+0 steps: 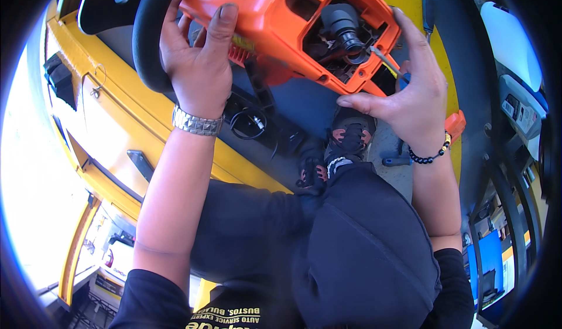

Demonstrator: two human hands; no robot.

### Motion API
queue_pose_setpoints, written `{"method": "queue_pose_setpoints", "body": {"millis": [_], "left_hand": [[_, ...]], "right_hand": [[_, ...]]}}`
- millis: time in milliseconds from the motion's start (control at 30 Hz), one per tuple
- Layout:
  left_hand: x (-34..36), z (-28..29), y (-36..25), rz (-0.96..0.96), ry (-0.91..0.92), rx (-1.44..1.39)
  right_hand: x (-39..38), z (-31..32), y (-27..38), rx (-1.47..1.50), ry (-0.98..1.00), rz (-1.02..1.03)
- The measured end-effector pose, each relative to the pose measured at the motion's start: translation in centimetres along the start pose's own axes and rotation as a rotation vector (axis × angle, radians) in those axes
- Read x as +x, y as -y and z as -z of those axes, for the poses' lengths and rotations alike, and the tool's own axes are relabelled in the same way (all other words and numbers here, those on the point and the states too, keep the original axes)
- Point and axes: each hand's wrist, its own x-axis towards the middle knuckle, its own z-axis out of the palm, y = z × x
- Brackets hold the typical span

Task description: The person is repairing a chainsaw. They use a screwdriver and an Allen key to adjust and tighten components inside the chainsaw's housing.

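Note:
An orange chainsaw body (252,7) fills the upper middle, its open compartment showing a black cylindrical part (342,27). My left hand (205,65) grips it at the left by the curved black handle (146,48), thumb up on the orange casing. My right hand (418,94) is closed around the casing's right end, index finger at the upper edge and thumb at the lower. A thin metal shaft (383,56) reaches into the compartment from a blue handle (404,80) behind my right fingers; whether those fingers hold it is hidden.
My shoes (345,133) and dark-trousered legs (363,235) are below. A black cable coil (246,123), another blue-handled tool (397,161) and an orange piece (453,127) lie around them. A yellow metal structure (105,112) runs along the left; plastic containers (521,106) stand at the right.

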Motion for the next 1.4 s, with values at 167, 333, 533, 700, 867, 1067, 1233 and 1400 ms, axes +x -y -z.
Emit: {"method": "queue_pose_setpoints", "body": {"millis": [167,333,533,700,867,1067,1233,1400], "left_hand": [[0.6,-1.4,0.4,-0.107,0.014,-0.15],[0.8,-1.0,0.1,-0.069,0.035,-0.168],[0.9,-1.3,0.0,-0.065,0.011,-0.146],[0.8,1.1,0.5,0.048,0.101,0.036],[0.0,0.2,-0.4,0.044,0.085,-0.136],[0.2,-0.4,-0.7,0.033,0.085,-0.136],[0.4,-0.1,0.4,-0.038,0.05,0.02],[0.4,0.3,0.4,-0.047,0.057,0.032]], "right_hand": [[-0.6,-0.4,-0.2,0.016,-0.033,-0.013],[-0.8,-0.3,-0.3,0.076,0.013,-0.031],[-0.6,-0.6,-0.4,0.116,-0.01,-0.036],[-0.6,-0.6,-0.1,0.1,-0.031,-0.045],[-0.6,-0.5,0.0,0.021,-0.03,0.0],[-0.8,0.3,0.7,-0.097,0.04,-0.034],[-0.9,-0.3,1.5,-0.101,0.069,-0.087],[-0.8,0.1,2.7,-0.203,0.09,-0.143]]}}
